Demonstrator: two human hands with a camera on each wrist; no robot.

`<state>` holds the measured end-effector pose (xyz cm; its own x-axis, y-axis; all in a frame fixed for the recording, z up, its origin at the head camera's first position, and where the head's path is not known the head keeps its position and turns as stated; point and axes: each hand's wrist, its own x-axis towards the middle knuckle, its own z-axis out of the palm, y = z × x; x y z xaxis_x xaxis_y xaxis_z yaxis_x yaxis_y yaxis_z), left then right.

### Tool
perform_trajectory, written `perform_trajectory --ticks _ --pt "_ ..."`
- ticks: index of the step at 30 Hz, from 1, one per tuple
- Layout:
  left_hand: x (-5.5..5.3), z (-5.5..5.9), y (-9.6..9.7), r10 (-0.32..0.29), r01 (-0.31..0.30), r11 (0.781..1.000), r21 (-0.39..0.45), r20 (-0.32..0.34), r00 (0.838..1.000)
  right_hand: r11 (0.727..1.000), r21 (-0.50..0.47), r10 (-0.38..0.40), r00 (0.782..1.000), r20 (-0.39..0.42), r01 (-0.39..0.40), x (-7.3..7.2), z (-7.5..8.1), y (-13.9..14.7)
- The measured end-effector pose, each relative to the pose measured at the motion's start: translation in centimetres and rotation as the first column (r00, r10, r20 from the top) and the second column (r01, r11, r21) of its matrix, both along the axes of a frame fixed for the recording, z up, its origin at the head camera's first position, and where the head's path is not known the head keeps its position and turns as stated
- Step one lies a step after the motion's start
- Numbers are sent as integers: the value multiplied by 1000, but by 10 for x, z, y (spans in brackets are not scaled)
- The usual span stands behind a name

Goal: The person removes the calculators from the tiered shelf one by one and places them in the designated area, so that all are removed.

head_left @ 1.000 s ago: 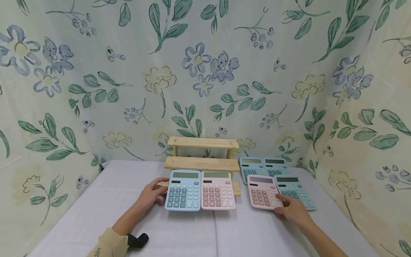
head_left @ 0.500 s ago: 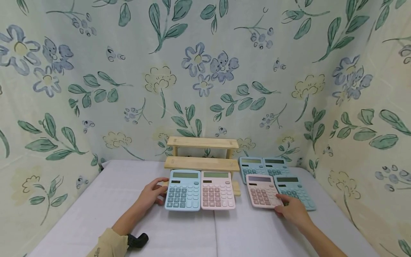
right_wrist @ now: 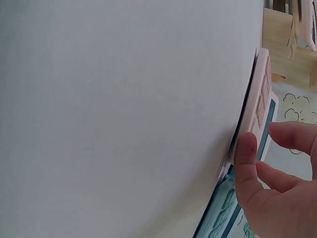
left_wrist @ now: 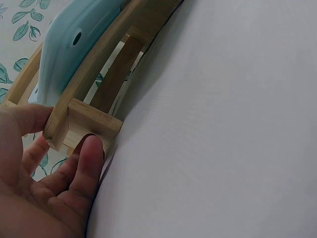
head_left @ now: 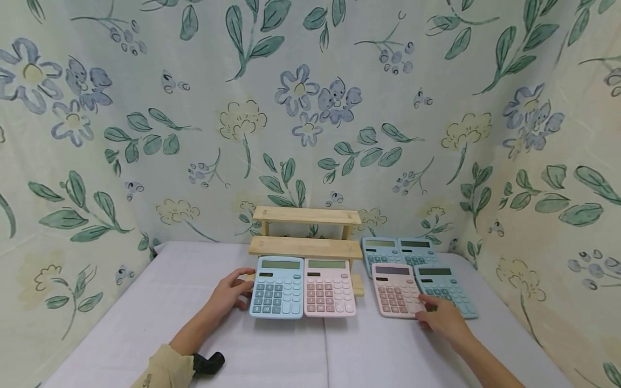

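Note:
In the head view, my left hand [head_left: 232, 291] is at the left end of a tiered wooden stand [head_left: 304, 248]. The left wrist view shows its thumb and fingers on either side of the wooden end piece [left_wrist: 91, 119], pinching it. A blue calculator [head_left: 276, 288] and a pink calculator [head_left: 330, 288] lean side by side on the stand's front. To the right, another pink calculator [head_left: 397, 291] lies on the cloth. My right hand [head_left: 443, 319] is at its lower right corner; in the right wrist view the thumb [right_wrist: 246, 148] is against its edge, with the index finger lifted apart.
Blue calculators lie at the right: two at the back [head_left: 380, 250] and one [head_left: 443, 283] beside the loose pink one. White cloth [head_left: 271, 355] covers the table. A floral curtain [head_left: 310, 178] hangs behind. A black object [head_left: 208, 364] is at the left sleeve.
The loose pink calculator has shifted slightly left and its lower right corner has settled onto the cloth. My right fingers have loosened from that corner. My left hand stays put.

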<state>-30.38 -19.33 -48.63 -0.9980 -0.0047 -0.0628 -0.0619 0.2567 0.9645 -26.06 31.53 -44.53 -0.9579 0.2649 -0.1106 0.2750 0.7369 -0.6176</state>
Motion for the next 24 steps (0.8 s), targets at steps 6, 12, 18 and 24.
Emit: perform_trajectory --ticks 6,12,18,24 --pt "-1 -1 1 4 -4 1000 6 3 1000 998 -68 -10 1000 -20 9 3 5 13" --pt "-1 2 0 7 -7 1000 4 5 1000 993 -120 -13 999 -48 7 5 13 34" --pt "0 2 -1 3 -3 1000 2 -3 1000 991 -137 -16 998 -56 8 1 12 57" --pt "-2 -2 -1 6 -6 1000 4 -4 1000 995 -97 -30 997 -77 22 0 13 84"
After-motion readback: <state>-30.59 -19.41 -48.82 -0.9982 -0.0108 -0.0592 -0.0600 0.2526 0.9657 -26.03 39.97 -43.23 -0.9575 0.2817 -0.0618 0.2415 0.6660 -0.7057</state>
